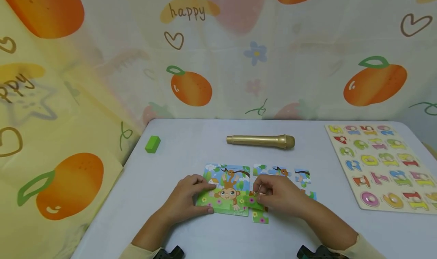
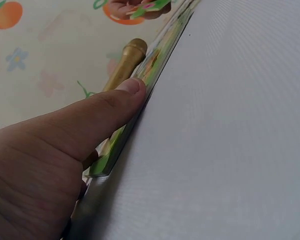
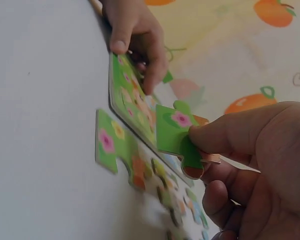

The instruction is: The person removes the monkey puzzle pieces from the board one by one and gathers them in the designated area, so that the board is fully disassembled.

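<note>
My left hand rests at the left side of a monkey picture puzzle board. Its thumb touches the near edge and its index finger lies over the picture. Between thumb and fingers, my right hand pinches a green puzzle piece with a pink flower, lifted just off the board's right edge. A loose flowered puzzle piece lies below that hand, beside the board. More loose pieces lie to the right, partly hidden by the right hand.
Behind the puzzle lies a gold microphone. A green block sits at the far left of the white table. On the right is a board of colourful letters and numbers. A fruit-patterned cloth hangs behind the table.
</note>
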### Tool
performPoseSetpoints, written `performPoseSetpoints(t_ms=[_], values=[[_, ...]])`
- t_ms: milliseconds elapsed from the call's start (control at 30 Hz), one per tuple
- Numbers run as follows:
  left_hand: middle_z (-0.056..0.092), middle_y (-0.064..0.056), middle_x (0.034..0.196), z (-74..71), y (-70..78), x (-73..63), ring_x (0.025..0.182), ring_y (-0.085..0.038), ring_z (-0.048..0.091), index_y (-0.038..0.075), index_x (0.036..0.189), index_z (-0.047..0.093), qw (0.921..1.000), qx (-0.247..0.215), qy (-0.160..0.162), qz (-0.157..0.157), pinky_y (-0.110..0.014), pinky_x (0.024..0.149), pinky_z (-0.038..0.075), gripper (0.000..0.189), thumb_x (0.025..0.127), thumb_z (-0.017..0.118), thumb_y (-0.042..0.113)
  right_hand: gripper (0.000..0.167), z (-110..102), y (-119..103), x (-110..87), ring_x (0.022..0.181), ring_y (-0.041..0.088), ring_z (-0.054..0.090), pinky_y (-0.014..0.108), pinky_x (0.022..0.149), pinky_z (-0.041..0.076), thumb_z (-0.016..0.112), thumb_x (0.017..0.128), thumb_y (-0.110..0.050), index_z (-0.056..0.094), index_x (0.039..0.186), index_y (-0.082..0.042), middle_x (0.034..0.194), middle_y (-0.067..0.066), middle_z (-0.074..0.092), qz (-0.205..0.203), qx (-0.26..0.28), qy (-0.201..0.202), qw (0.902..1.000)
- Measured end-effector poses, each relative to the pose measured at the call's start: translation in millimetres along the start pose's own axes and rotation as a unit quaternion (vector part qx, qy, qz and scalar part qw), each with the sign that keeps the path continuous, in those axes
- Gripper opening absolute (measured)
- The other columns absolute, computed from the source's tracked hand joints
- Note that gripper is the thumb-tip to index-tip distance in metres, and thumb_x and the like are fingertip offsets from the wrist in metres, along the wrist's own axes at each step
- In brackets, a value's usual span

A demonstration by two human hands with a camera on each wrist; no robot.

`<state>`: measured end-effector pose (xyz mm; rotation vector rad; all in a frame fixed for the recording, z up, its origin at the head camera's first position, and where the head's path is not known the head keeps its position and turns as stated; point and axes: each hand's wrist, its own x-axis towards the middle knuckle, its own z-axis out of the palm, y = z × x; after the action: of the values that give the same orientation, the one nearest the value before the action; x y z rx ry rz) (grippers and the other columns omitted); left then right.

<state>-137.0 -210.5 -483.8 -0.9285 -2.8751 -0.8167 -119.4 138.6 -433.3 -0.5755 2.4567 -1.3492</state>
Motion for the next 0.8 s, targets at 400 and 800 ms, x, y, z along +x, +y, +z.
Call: performPoseSetpoints(t_ms=[400, 800], values=[[0.058, 0.013, 0.124, -1.5, 1.7, -0.8, 0.110, -0.009, 0.050, 0.034, 0.136, 0.074, 1.0000, 0.000, -0.002, -0.003, -0.041, 0.097, 0.045, 0.066, 0.077, 0.094, 0.053, 0.017, -26, 17, -34.0, 0.068, 0.007, 0.052, 0.024, 0.061, 0.044, 0.079, 0.089, -0.010, 0.069, 0.098, -0.020, 0.079, -0.009, 0.063, 0.027, -0.037, 0.024, 0.9987], [0.058, 0.013, 0.125, -1.5, 2.2, -1.2, 0.110, -0.010, 0.050, 0.035, 0.136, 0.074, 1.0000, 0.000, -0.003, -0.007, -0.041, 0.097, 0.045, 0.064, 0.078, 0.093, 0.056, 0.022, -22, 33, -56.4, 0.067, 0.003, 0.050, 0.024, 0.061, 0.042, 0.079, 0.088, -0.009, 0.069, 0.097, -0.026, 0.076, -0.013, 0.058, 0.031, -0.069, 0.010, 0.9971]])
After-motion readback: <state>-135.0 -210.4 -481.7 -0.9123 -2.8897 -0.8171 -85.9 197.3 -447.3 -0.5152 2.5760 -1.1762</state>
